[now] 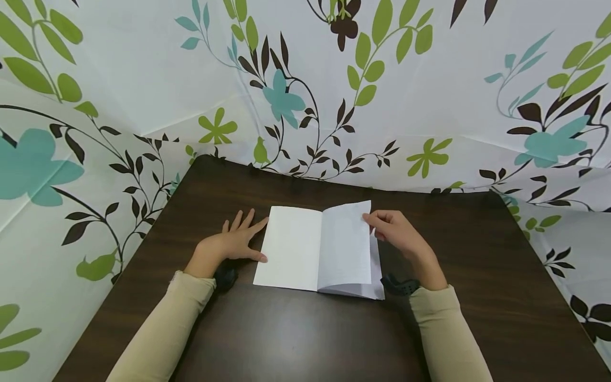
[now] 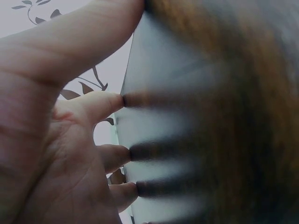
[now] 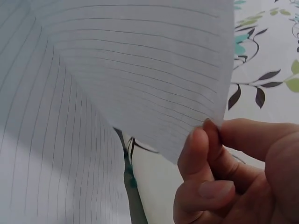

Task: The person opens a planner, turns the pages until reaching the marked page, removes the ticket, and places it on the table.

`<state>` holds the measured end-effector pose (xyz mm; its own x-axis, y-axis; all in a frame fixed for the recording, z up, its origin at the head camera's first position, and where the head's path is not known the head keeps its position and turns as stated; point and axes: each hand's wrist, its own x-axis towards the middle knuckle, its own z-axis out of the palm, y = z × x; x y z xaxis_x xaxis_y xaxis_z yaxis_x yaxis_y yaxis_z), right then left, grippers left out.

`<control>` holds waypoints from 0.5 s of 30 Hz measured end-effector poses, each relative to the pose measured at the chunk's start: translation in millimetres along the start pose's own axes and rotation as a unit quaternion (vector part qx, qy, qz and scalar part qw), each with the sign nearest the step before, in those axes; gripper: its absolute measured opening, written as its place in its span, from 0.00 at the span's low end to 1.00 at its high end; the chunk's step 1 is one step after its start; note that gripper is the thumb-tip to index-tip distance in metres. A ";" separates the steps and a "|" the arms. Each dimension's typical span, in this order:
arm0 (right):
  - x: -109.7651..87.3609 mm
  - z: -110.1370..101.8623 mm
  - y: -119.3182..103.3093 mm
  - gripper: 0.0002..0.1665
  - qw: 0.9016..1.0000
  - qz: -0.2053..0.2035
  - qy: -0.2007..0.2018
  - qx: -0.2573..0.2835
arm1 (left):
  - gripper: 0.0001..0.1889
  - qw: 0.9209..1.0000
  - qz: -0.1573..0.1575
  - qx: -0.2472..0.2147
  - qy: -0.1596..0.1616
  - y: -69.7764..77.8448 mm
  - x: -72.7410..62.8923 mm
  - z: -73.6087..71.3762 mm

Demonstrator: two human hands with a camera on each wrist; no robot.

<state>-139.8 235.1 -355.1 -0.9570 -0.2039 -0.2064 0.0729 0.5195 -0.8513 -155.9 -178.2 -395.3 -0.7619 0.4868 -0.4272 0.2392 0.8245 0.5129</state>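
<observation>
An open notebook (image 1: 293,249) lies on the dark table, its left page plain white in the head view. My right hand (image 1: 393,231) pinches the outer edge of a lifted page (image 1: 346,244) between thumb and fingers. In the right wrist view the lifted page (image 3: 154,60) is ruled and bends upward, with another lined page (image 3: 60,154) below it. My left hand (image 1: 234,241) rests with fingers spread at the notebook's left edge, thumb and index fingertip touching or nearly touching it. The left wrist view shows the left hand's fingertips (image 2: 117,100) on the tabletop.
The dark wooden table (image 1: 296,339) reaches back to a white cloth (image 1: 324,127) printed with leaves and flowers, which hangs behind and at both sides. A dark band (image 1: 401,285) sits at the right wrist, and another (image 1: 225,278) at the left.
</observation>
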 end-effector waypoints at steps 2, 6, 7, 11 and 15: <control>0.9 1.2 -4.2 0.26 1.000 -0.005 0.008 -0.002 | 0.60 1.000 0.004 -0.001 0.003 -1.3 1.5 -0.7; 4.1 4.1 -10.3 0.24 1.000 -0.016 0.017 -0.002 | 0.65 1.000 0.006 0.003 0.010 -12.6 9.9 3.9; 4.9 5.6 -11.4 0.24 1.000 -0.014 0.018 -0.001 | 0.66 1.000 0.004 0.006 0.012 -16.1 12.7 5.8; 7.4 11.7 -15.6 0.24 1.000 -0.016 0.015 0.001 | 0.66 1.000 0.003 0.005 0.010 -17.6 12.0 7.0; 8.9 17.3 -20.0 0.25 1.000 -0.019 0.014 -0.007 | 0.63 1.000 0.006 -0.008 0.003 -8.3 3.8 1.9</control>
<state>-144.9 208.6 -348.3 -0.9666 -0.2008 -0.1595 0.0317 0.5237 -0.8513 -159.6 -182.6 -402.6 -0.7621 0.4953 -0.4170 0.2391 0.8139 0.5296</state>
